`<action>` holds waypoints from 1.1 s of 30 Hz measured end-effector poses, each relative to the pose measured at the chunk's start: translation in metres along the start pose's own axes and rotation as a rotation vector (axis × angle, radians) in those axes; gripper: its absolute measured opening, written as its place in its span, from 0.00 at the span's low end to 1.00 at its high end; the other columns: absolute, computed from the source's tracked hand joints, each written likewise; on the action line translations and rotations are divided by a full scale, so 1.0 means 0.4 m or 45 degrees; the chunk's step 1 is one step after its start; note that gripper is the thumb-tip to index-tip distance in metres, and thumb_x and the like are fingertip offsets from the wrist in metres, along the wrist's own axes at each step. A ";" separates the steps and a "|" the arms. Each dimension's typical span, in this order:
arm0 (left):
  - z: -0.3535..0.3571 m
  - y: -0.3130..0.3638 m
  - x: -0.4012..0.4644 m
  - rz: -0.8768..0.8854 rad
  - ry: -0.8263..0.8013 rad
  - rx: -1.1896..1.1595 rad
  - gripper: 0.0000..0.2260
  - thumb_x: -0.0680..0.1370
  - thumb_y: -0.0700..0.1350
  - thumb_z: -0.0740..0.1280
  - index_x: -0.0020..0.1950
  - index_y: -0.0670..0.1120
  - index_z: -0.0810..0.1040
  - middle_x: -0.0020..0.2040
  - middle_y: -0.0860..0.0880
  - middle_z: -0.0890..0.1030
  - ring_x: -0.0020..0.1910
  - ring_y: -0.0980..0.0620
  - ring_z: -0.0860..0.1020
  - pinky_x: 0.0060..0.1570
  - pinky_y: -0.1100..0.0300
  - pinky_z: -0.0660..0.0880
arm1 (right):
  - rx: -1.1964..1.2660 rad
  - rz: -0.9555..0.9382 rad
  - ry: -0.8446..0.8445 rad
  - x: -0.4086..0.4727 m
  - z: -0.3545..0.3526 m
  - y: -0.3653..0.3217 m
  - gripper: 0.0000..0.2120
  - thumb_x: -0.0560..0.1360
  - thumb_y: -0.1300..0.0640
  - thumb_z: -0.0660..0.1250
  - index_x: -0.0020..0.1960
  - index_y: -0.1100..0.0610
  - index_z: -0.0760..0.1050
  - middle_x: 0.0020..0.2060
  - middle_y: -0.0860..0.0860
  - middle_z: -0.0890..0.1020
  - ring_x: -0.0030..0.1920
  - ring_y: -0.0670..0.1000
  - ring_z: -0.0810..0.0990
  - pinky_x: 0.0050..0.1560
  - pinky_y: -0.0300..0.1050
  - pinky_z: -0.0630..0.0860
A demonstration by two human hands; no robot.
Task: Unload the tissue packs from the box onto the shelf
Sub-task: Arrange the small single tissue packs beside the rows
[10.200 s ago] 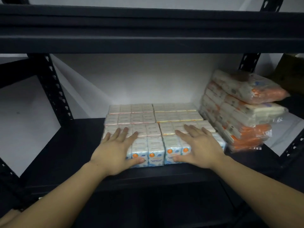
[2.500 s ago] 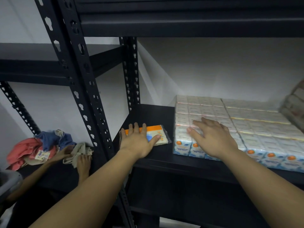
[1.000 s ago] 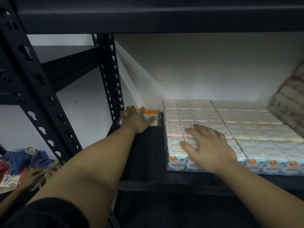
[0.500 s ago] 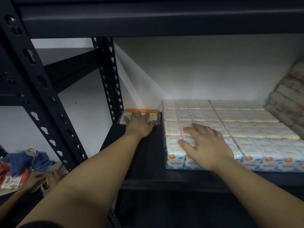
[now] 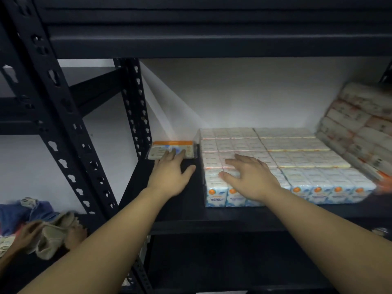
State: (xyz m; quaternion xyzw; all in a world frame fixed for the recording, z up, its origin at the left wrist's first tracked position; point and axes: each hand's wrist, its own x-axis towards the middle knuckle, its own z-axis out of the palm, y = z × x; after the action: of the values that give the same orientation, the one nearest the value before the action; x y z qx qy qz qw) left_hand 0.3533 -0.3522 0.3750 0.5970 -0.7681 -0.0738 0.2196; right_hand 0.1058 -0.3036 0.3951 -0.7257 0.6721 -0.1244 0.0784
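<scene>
A flat block of white-and-blue tissue packs (image 5: 282, 158) covers the middle of the black shelf (image 5: 186, 211). A single orange-topped tissue pack (image 5: 169, 148) stands against the back wall at the shelf's left end, next to the block. My left hand (image 5: 171, 175) lies flat in front of that pack, fingertips touching its lower edge, fingers spread. My right hand (image 5: 250, 177) rests palm-down on the block's front left corner. The box is out of view.
A stack of orange-and-white tissue bundles (image 5: 360, 128) leans at the shelf's right end. Black perforated uprights (image 5: 63, 128) stand on the left. Beyond them another person's hands (image 5: 29, 234) hold a beige cloth (image 5: 55, 232) near blue fabric (image 5: 17, 213).
My left hand has slid the orange-topped pack from the front of the shelf to the back wall and now draws back from it. My right hand stays on the block.
</scene>
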 end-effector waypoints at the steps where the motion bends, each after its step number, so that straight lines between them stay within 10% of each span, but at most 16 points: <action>1: -0.012 0.017 -0.023 0.041 -0.002 0.007 0.32 0.83 0.63 0.60 0.84 0.52 0.60 0.83 0.45 0.61 0.83 0.44 0.56 0.81 0.44 0.55 | 0.058 0.008 0.005 0.001 -0.005 0.000 0.34 0.79 0.28 0.56 0.79 0.42 0.66 0.82 0.48 0.62 0.81 0.53 0.60 0.80 0.55 0.53; 17: 0.122 0.310 -0.344 0.536 0.230 -0.084 0.25 0.79 0.59 0.65 0.73 0.49 0.76 0.67 0.50 0.77 0.67 0.49 0.72 0.68 0.49 0.68 | 0.292 -0.181 0.598 -0.350 0.038 0.208 0.18 0.77 0.47 0.66 0.62 0.54 0.81 0.55 0.46 0.80 0.58 0.49 0.75 0.61 0.51 0.75; 33: 0.766 0.603 -0.762 0.126 -0.547 -0.028 0.29 0.81 0.62 0.61 0.80 0.52 0.68 0.70 0.56 0.74 0.69 0.52 0.70 0.69 0.51 0.70 | 0.425 0.346 -0.097 -0.887 0.373 0.835 0.26 0.79 0.48 0.71 0.75 0.53 0.73 0.70 0.49 0.78 0.69 0.51 0.74 0.69 0.51 0.73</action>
State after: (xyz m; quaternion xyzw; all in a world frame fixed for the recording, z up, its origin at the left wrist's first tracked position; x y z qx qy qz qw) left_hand 0.0678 -0.0416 0.1161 0.5269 -0.8247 -0.1966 0.0607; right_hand -0.1941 0.0132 0.1320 -0.6095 0.7305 -0.1948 0.2387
